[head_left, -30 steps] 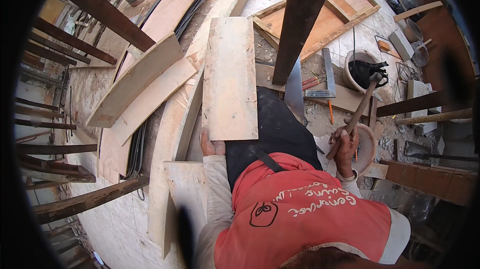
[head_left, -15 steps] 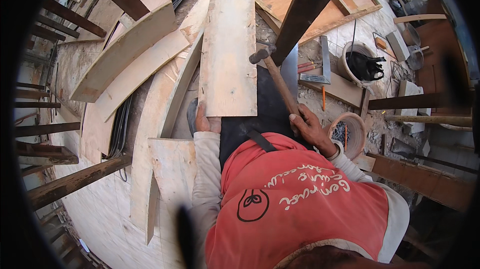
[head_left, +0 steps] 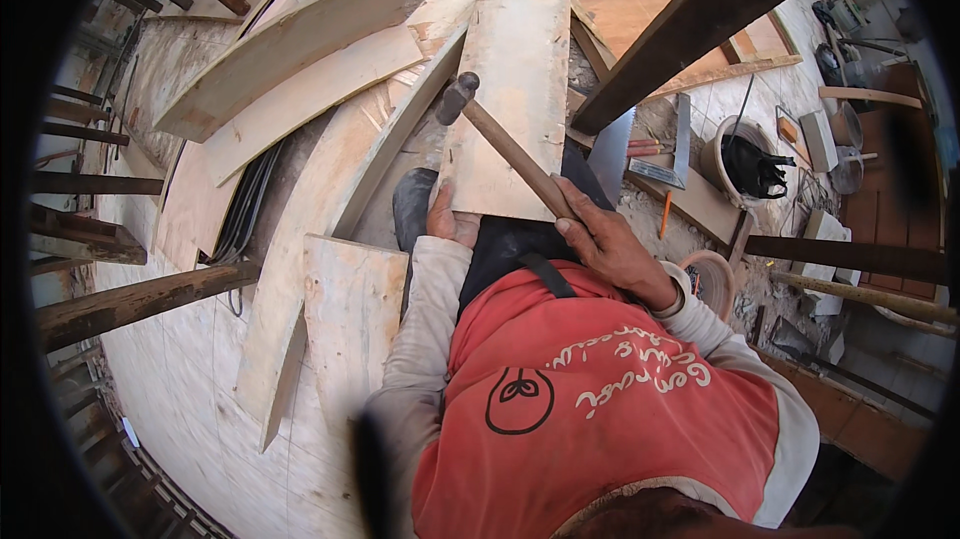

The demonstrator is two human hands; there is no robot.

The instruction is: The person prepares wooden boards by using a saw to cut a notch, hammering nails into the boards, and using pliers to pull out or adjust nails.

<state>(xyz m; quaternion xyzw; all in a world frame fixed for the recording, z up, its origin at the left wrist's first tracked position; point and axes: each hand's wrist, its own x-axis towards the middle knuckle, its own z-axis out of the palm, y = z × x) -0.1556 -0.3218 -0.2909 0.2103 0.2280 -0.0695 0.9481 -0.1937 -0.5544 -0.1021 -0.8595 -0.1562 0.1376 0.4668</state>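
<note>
My right hand (head_left: pixel 612 241) is wrapped round the wooden handle of a hammer (head_left: pixel 515 154). The hammer's dark head lies over the left edge of a flat pale wooden board (head_left: pixel 525 59), and its handle slants across the board's near part. Whether the head touches the wood I cannot tell. My left hand (head_left: pixel 452 219) grips the board at its near left corner, fingers along the edge and the rest partly beneath. The board stretches away from my lap, over my dark trousers.
Curved wooden forms (head_left: pixel 290 59) lie to the left, beside another pale board (head_left: pixel 350 314). A dark post (head_left: pixel 715 29) slants across the upper right. At the right stand a bucket with a black bag (head_left: pixel 745 164), a metal square (head_left: pixel 680 149), an orange pencil (head_left: pixel 665 216) and a tub (head_left: pixel 712 279).
My right hand has brought the hammer leftward, from beside the board to over it. The view has shifted, and my left hand still holds the board's near corner.
</note>
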